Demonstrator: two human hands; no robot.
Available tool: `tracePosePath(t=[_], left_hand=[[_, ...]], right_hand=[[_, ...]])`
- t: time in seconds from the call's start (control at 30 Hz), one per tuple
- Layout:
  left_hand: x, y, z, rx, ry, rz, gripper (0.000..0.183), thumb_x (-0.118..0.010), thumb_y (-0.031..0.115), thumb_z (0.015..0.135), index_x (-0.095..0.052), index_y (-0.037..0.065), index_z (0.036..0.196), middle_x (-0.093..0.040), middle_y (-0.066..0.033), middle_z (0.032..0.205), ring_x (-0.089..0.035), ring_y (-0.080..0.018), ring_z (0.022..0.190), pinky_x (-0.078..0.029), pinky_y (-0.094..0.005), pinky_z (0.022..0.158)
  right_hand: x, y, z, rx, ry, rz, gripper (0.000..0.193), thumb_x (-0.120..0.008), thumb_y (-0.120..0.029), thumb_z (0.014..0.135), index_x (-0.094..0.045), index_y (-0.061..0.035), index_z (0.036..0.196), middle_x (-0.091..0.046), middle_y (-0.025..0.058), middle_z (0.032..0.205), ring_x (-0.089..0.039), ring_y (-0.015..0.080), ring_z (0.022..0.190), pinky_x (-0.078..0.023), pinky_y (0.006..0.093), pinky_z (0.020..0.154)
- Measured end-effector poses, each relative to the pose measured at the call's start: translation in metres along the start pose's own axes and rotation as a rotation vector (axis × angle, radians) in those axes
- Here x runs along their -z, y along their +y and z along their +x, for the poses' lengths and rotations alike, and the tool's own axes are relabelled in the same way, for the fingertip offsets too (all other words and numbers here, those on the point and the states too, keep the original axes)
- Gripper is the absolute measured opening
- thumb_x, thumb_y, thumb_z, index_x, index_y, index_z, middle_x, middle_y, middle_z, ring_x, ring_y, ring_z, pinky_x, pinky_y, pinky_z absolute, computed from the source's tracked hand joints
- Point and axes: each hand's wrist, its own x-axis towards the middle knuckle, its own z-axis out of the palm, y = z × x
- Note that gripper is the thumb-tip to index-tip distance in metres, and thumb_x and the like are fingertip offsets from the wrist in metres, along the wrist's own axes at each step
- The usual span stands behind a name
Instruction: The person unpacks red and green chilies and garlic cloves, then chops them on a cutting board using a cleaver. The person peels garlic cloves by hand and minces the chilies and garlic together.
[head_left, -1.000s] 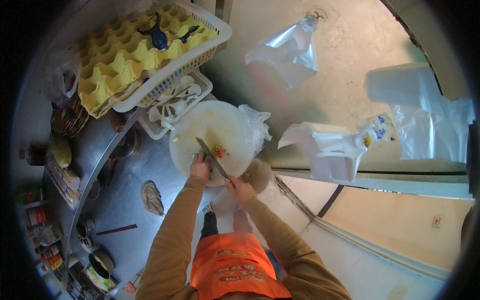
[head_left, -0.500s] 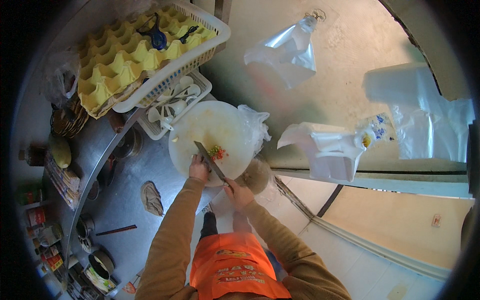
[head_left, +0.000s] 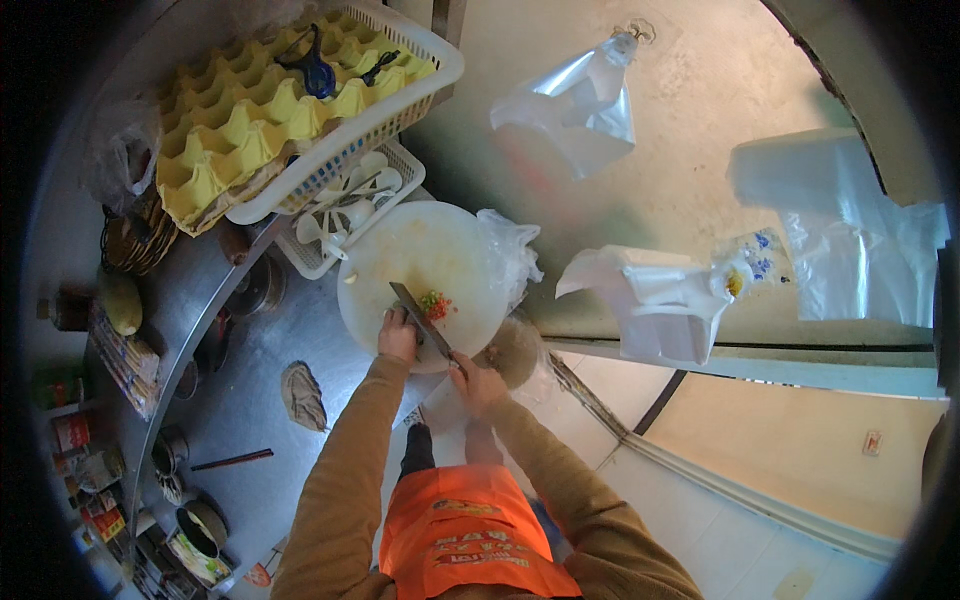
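While the right hand [head_left: 480,385] grips a knife [head_left: 420,318], chopping appears to be the step in hand.
Blade slants across the round white cutting board [head_left: 460,240]; chopped red and green pieces [head_left: 436,304] lie on the board just beside its right face. Left hand [head_left: 397,338], fingers bunched narrow, is at the blade's left; whether it holds anything cannot be told. Any further stroke, in this judgement, calls for tucked fingertips.
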Motion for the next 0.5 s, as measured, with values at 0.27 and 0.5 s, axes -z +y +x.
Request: tracePosePath(t=[0.27, 0.5], left_hand=[[-0.002, -0.002, -0.001, -0.015, -0.030, -0.016, 0.030, -0.069, 0.009, 0.071, -0.070, 0.006, 0.101, -0.060, -0.0140, 0.110, -0.057, -0.0350, 0.103, -0.054, -0.0417, 0.087], [0.001, 0.000, -0.004, 0.014, 0.052, -0.021, 0.024, -0.065, 0.009, 0.075, -0.071, 0.006, 0.098, -0.060, -0.0125, 0.109, -0.058, -0.0335, 0.101, -0.055, -0.0413, 0.085]], right_hand=[[0.010, -0.009, -0.008, -0.010, -0.042, 0.007, 0.044, -0.049, -0.039, 0.101, -0.053, -0.0150, 0.139, -0.070, 0.0245, 0.093, -0.067, 0.0441, 0.089, -0.052, 0.0513, 0.081], [0.012, -0.016, 0.009, 0.053, 0.040, 0.103, 0.045, -0.049, -0.038, 0.102, -0.051, -0.0154, 0.140, -0.070, 0.0243, 0.095, -0.067, 0.0445, 0.089, -0.052, 0.0519, 0.082]])
